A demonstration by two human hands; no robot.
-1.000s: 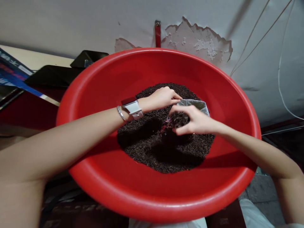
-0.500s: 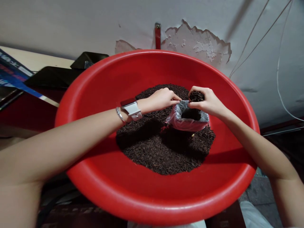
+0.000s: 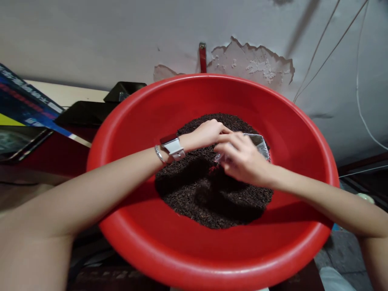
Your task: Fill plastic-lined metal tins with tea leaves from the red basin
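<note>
A wide red basin holds a heap of dark, dry loose leaves that look like tea. Standing in the heap is a squarish clear plastic bag with a silvery inside and its mouth up. My left hand, with a white-strapped watch on its wrist, pinches the far left rim of the bag; its fingertips are partly behind my other hand. My right hand, slightly blurred, is across the bag's near left side, fingers apart, no leaves visible in it. It hides most of the bag.
Behind the basin is a grey wall with peeling paint and a red strip. Black trays and a blue printed board are at the left. Thin cables hang at the right.
My right hand has let go of the clump of leaves at the bag's mouth and come left and nearer. My left hand keeps its place at the rim. The view has shifted slightly.
</note>
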